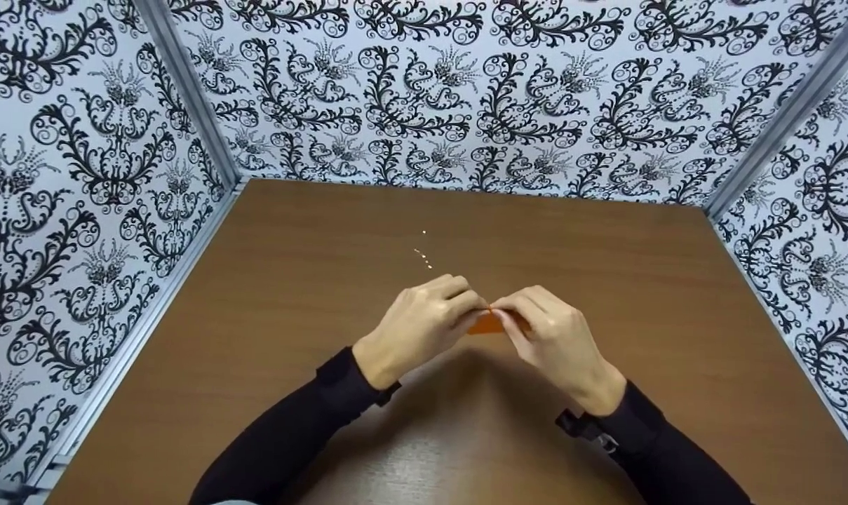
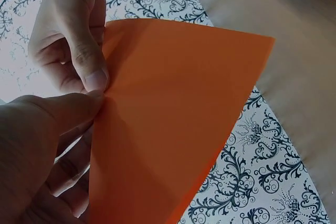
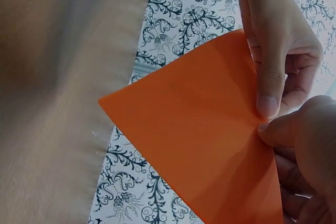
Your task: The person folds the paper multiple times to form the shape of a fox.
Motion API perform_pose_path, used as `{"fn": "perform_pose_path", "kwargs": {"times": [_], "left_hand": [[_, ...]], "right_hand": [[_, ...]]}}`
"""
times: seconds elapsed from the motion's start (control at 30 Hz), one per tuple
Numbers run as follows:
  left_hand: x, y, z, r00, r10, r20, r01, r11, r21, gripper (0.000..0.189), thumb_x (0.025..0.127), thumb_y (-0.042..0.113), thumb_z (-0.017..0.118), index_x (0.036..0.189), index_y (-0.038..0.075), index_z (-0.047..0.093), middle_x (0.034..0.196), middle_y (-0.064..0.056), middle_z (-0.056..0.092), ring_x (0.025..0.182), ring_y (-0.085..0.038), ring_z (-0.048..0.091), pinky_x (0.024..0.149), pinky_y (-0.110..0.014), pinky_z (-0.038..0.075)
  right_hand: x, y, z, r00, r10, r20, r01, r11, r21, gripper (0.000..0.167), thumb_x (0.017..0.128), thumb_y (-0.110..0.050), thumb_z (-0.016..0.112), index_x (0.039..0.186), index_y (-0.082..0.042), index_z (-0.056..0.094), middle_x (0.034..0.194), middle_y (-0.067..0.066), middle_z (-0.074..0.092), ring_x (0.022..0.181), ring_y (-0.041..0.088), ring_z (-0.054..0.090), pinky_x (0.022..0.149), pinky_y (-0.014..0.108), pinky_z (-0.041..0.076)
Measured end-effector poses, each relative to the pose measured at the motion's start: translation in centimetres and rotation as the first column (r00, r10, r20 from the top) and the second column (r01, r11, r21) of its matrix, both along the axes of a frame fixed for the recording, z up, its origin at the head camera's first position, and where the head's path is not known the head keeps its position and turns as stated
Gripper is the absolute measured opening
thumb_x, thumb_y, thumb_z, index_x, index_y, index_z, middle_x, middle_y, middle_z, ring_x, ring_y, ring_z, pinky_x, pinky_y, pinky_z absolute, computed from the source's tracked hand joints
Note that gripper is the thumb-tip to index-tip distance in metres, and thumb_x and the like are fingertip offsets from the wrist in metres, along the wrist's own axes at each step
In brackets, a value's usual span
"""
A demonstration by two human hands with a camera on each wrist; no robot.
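Note:
An orange sheet of paper is held up above the table between both hands. My left hand pinches its upper edge between thumb and fingers. Right beside it, my right hand pinches the same edge, and the two thumb tips almost meet. In the left wrist view the paper hangs with a pointed corner and slight creases spreading from the pinch. The right wrist view shows the paper's other side edge and another corner; its lower part runs out of frame.
Beneath the hands lies a brown wooden table. Several tiny white flecks are on it beyond the left hand. Black-and-white patterned walls with grey metal posts enclose the back and sides.

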State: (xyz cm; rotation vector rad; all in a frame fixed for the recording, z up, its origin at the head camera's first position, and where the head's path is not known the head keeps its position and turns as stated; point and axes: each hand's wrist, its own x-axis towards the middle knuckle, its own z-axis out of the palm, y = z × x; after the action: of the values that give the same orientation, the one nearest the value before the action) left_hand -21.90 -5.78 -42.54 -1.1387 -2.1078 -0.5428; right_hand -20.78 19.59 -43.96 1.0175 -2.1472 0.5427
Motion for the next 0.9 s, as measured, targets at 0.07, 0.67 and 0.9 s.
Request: {"fn": "perform_pose_path", "kwargs": {"times": [0.07,0.67,0.9], "left_hand": [[0.04,0.21,0.02,1.000,0.001,-0.018,-0.001,1.000,0.006,0.007,0.107,0.020,0.091,0.107,0.014,0.088,0.097,0.001,0.078,0.089,-0.015,0.074,0.081,-0.024,0.068],[0.02,-0.15,0.34,0.999,-0.049,0.011,0.049,0.999,-0.021,0.008,0.108,0.017,0.089,0.106,0.015,0.082,0.099,0.003,0.076,0.089,-0.014,0.074,0.079,-0.024,0.068],[-0.18,-0.53,0.54,0.999,-0.054,0.003,0.054,0.998,-0.035,0.010,0.105,0.014,0.091,0.107,0.016,0.081,0.100,0.003,0.077,0.089,-0.013,0.076,0.078,-0.025,0.068]], "right_hand": [[0.13,0.06,0.06,1.000,0.001,0.004,-0.001,1.000,0.001,0.010,0.108,-0.013,0.087,0.116,-0.008,0.084,0.103,0.005,0.082,0.094,0.020,0.077,0.079,0.031,0.067],[0.27,0.24,0.33,0.997,0.082,0.003,-0.082,0.996,-0.043,0.012,0.114,-0.016,0.078,0.113,-0.006,0.084,0.102,0.005,0.083,0.092,0.023,0.077,0.079,0.035,0.064],[0.22,0.21,0.48,0.995,0.095,0.006,-0.094,0.995,-0.040,0.006,0.111,-0.011,0.081,0.113,-0.007,0.084,0.102,0.005,0.083,0.093,0.022,0.077,0.080,0.035,0.065]]}}
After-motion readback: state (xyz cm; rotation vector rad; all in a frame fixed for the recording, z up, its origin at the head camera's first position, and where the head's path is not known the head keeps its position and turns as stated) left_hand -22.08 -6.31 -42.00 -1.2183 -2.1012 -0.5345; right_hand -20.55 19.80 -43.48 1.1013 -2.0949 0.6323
